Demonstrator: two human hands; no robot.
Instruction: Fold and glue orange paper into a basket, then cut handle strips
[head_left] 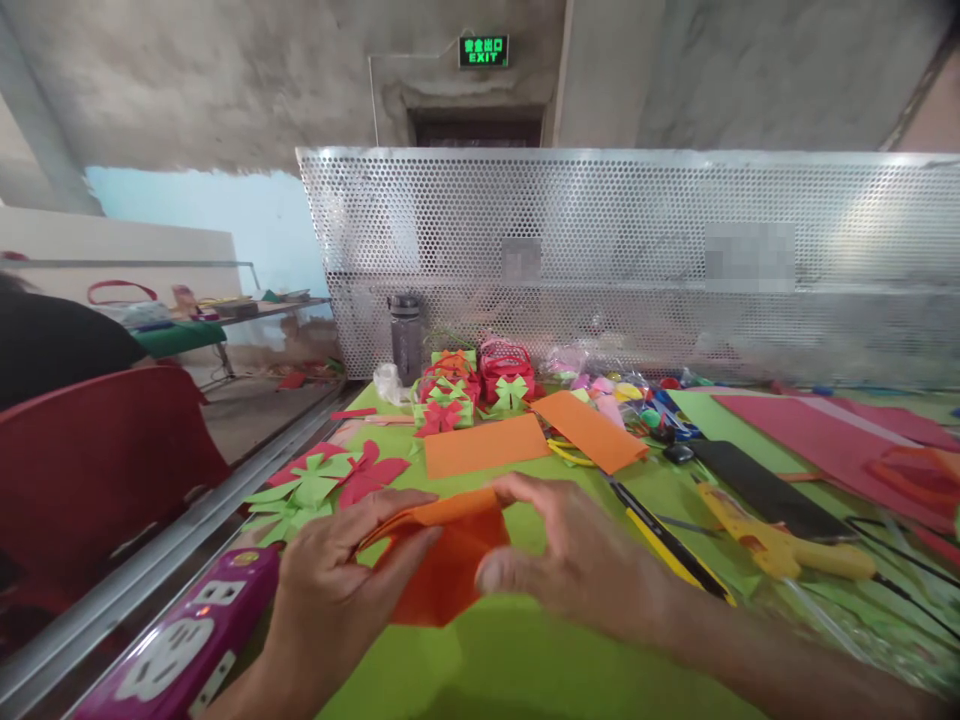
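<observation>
Between my two hands is a folded piece of orange paper [450, 560], held up over the green tabletop sheet [525, 660]. My left hand [345, 565] pinches its upper left edge, thumb in front and fingers behind. At the upper right corner, my right hand [555, 550] grips the paper with its fingertips, the thumb low beside the right side. Just beyond lie two flat orange paper pieces, one rectangle [487, 447] and another [592, 430] set at an angle. Left of them are green paper flower cutouts [315, 485] and red ones [371, 472].
A yellow glue gun [780, 540], a black phone [772, 490] and a yellow-black utility knife [667, 540] lie at right. A purple power strip [187, 630] sits at left. Small paper baskets [506, 372] and a bottle [406, 340] stand before a perforated metal panel [615, 230].
</observation>
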